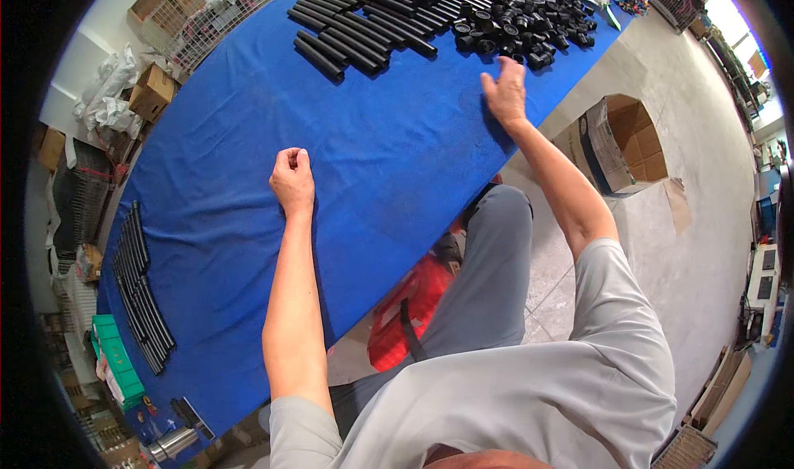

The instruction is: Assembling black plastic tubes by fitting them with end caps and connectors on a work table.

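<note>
Currently, the seated person's right hand [506, 95] is set wide, thumb apart from the fingers, its fingertips at the near edge of a heap of black plastic pipe fittings [542, 29]. From my position I cannot tell whether the fingertips touch the nearest fitting. The left hand [294, 184] is narrow: its fingers curl in toward the thumb, above the blue cloth [223, 150] covering the table. Whether a small part is pinched there cannot be told.

The fittings extend beyond the right hand. Ahead of the left hand, and to the left of the right hand, black tubes [343, 47] lie side by side in rows, the farther ones adjoining the fittings. Well to the left of the left hand, thinner black rods [142, 291] form a slanted row near the table's edge. Nearer the person than these rods are a green bin [128, 378] and a silver metal cylinder [172, 444].

To the right of the right hand, off the table, an open cardboard box [602, 150] stands on the grey floor [703, 221]. Well beyond the left hand, a wire rack [186, 39] holds stored goods.
</note>
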The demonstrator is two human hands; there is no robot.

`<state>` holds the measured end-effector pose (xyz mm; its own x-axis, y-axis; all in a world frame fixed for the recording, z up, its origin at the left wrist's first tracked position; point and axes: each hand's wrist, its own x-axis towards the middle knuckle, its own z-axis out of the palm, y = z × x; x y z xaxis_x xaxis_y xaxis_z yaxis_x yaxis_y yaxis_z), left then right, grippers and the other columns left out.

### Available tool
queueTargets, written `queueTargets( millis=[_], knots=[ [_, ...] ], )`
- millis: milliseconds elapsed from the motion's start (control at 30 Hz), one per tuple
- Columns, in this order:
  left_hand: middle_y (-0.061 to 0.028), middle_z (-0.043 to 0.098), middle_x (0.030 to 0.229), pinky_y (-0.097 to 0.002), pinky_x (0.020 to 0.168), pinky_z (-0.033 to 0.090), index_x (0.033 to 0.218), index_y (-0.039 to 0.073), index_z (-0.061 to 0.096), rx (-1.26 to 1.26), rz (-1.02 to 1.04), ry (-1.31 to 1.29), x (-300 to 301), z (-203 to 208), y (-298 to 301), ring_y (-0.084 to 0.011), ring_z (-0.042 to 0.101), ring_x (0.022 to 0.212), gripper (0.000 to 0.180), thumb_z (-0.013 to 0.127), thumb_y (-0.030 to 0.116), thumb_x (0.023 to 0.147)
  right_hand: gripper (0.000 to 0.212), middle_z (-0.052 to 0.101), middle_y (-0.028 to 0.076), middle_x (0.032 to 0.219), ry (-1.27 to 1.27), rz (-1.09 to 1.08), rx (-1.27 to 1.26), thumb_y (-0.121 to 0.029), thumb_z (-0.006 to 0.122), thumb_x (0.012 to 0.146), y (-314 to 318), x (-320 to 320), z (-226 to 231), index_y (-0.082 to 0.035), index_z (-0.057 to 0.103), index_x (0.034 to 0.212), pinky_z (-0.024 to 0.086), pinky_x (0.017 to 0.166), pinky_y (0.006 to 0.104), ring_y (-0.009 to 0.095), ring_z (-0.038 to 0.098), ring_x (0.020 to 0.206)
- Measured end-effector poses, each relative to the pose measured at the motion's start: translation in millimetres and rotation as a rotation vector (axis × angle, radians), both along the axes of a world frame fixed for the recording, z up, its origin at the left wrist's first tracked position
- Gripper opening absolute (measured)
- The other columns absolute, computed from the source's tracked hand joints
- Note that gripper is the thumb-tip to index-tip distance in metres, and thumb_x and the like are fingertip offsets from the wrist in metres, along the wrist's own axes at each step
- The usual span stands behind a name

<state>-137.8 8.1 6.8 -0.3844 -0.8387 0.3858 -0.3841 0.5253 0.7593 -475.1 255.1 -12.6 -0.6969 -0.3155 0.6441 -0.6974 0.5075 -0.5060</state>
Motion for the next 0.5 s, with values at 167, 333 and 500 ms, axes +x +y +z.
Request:
queueTargets(
  millis=[167,333,500],
  knots=[
    [-0.0102,0.069,0.076,-0.0351,0.067,0.053,0.088,0.002,0.067,-0.044,0.02,-0.013,1.4,-3.7,-0.6,-0.0222,0.068,0.069,0.017,0.067,0.019,0.085,0.071,0.04,0.03,0.123,0.028,-0.223,0.032,-0.021,0.073,0.08,-2.5,-29.9,2.5,0.006,0.033,0.133,0.048,0.093,0.0466,0.047,0.052,0.109],
    [-0.0116,0.07,0.076,-0.0369,0.067,0.053,0.088,0.003,0.067,-0.043,0.067,-0.026,12.1,-2.6,-5.7,-0.0252,0.069,0.071,0.017,0.066,0.02,0.086,0.047,0.045,0.03,0.121,-0.226,-0.326,0.221,-0.021,0.071,0.083,-24.3,-37.8,12.9,0.006,0.047,0.113,0.053,0.09,0.0483,0.047,0.056,0.105],
    [-0.0138,0.07,0.079,-0.0419,0.069,0.053,0.087,0.005,0.067,-0.047,0.037,0.014,-0.6,-6.6,2.4,-0.0317,0.069,0.075,0.016,0.064,0.021,0.086,0.041,0.048,0.03,0.116,-0.136,-0.402,0.383,-0.024,0.066,0.088,-0.6,-77.0,0.6,0.004,0.049,0.113,0.055,0.084,0.0484,0.047,0.063,0.097]
  ],
)
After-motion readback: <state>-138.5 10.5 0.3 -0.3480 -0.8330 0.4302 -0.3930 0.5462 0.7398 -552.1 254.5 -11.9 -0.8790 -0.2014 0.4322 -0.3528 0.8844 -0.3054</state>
